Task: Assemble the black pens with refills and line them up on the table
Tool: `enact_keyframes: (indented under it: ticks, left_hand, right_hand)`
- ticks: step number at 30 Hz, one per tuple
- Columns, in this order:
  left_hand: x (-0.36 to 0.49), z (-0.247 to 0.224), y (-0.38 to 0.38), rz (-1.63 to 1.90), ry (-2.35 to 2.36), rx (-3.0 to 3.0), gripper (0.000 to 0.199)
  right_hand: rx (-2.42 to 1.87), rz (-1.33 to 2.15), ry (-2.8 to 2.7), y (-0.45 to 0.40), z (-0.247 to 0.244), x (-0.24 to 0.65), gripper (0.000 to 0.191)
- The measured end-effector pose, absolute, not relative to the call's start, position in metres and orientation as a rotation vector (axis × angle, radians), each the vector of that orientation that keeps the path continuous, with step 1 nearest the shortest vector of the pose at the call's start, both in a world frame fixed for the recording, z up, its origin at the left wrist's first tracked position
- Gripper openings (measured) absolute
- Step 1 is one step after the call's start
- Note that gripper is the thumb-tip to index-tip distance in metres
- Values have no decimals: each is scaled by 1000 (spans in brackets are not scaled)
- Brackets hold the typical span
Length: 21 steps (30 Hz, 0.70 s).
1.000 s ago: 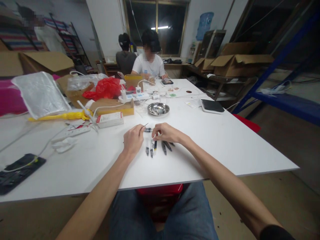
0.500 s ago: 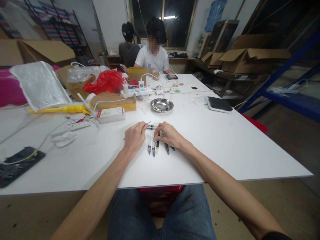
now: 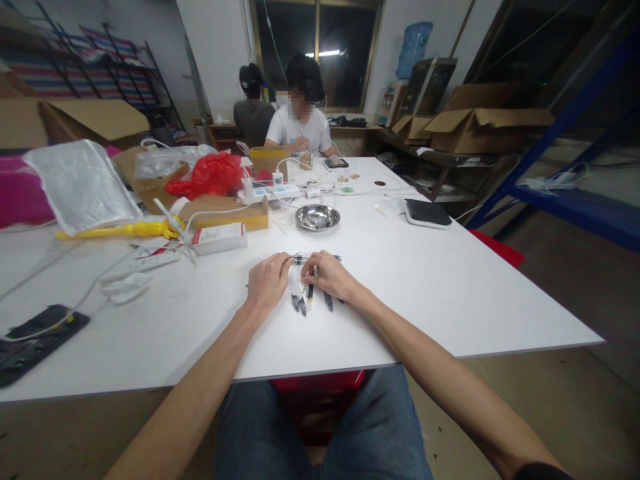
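Note:
My left hand (image 3: 269, 280) is closed around a thin dark rod, whose tip sticks out past the fingertips; its kind is too small to tell. Beside it, my right hand (image 3: 329, 275) has thumb and fingers pinched on the upper end of a clear pen (image 3: 303, 305) with a dark tip. A second clear pen (image 3: 295, 304) lies close to its left. To the right are a black-and-yellow pen (image 3: 311, 293) and a dark pen (image 3: 328, 302), both partly under my right hand. Another pen (image 3: 300, 259) lies crosswise behind the hands, partly covered.
A shiny metal dish (image 3: 318, 219) with small pieces sits beyond my hands. Leftward are a white box (image 3: 219, 238), a cardboard tray (image 3: 250, 219), cables and a red plastic bag (image 3: 210, 175). A black-topped device (image 3: 427, 213) lies at right. A person (image 3: 300, 123) sits across the table.
The two clear pens on the left now lie closer together, with my right fingers shifted slightly toward them. My left hand keeps its grip on the rod. The camera view has tilted slightly.

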<state>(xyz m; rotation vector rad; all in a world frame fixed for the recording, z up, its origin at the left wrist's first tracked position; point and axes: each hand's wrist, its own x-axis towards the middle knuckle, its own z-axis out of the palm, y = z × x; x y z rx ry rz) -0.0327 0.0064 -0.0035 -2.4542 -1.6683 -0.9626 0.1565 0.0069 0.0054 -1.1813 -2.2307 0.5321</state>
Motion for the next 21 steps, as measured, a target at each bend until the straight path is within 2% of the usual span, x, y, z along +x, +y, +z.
enact_keyframes:
  ticks: [10, 14, 21]
  left_hand:
    - [-31, -8, 7, -943, -1563, -2608, 28]
    - [-31, -6, 7, -929, -1588, -2602, 28]
    - [-32, -8, 8, -955, -1577, -2630, 27]
  right_hand:
    - [-1165, 586, -2105, 7, 4, 157, 10]
    - [-1077, 700, -1781, 14, 5, 160, 5]
    - [-862, 1057, -1352, 20, 5, 161, 30]
